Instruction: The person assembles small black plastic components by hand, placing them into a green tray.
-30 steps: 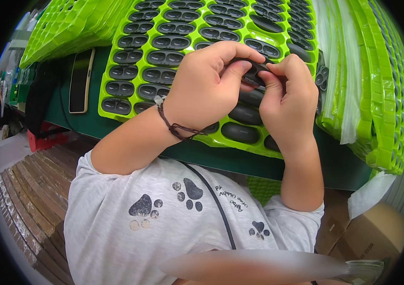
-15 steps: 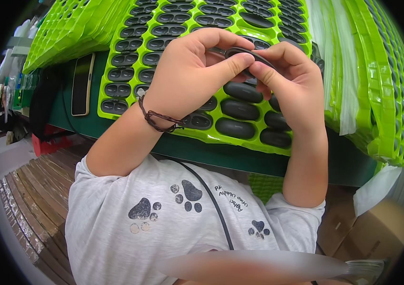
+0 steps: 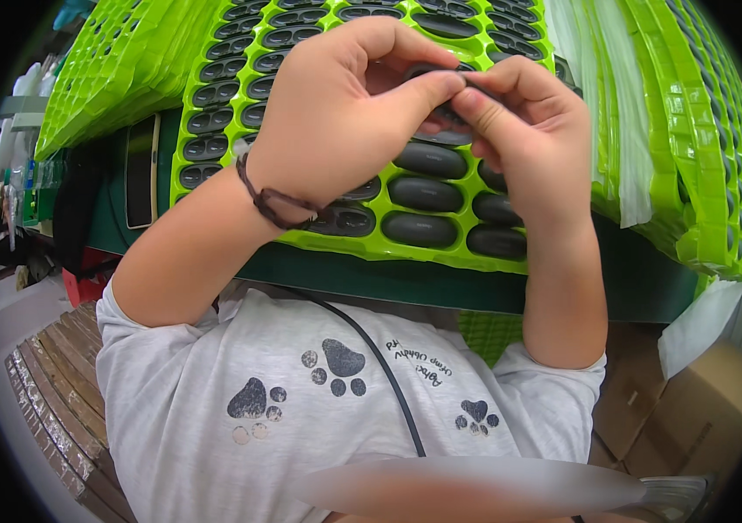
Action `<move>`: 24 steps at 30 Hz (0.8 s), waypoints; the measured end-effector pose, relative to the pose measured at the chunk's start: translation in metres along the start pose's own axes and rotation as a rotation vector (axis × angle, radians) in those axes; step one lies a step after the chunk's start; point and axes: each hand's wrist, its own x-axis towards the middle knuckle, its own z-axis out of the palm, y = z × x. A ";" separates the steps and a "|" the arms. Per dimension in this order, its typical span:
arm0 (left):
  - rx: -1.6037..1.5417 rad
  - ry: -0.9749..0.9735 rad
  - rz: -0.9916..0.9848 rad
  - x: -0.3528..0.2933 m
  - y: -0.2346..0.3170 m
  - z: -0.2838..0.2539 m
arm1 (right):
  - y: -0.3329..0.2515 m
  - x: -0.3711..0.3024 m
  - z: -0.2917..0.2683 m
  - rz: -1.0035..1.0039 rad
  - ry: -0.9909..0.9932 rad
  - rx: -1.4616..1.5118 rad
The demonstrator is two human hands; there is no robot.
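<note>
Both hands meet above a bright green tray and hold a small black oval earbud case between them. My left hand pinches its left part with thumb and index finger. My right hand grips the other side, its thumb tip close to the left one. The fingers cover most of the case. Beneath them, the tray's pockets carry rows of dark cases with paired earbud-shaped wells. Nearer my body sit several smooth, rounded black cases.
Stacked green trays lean at the left. Another green stack, with white sheets among it, stands at the right. A phone lies on the dark green table. A cardboard box is below right.
The view has shifted a little, so tray and hands sit higher in it. Both hands keep their hold on the case, which is now turned and more covered by the fingers.
</note>
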 end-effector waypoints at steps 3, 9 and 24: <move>-0.009 -0.090 0.009 0.011 0.005 -0.008 | -0.004 0.003 -0.013 0.099 -0.017 0.066; -0.211 -0.235 -0.163 0.016 0.005 -0.023 | 0.001 0.010 -0.019 0.147 -0.080 0.252; -0.372 -0.109 -0.119 0.011 -0.014 -0.010 | -0.002 0.003 -0.004 -0.411 -0.007 -0.281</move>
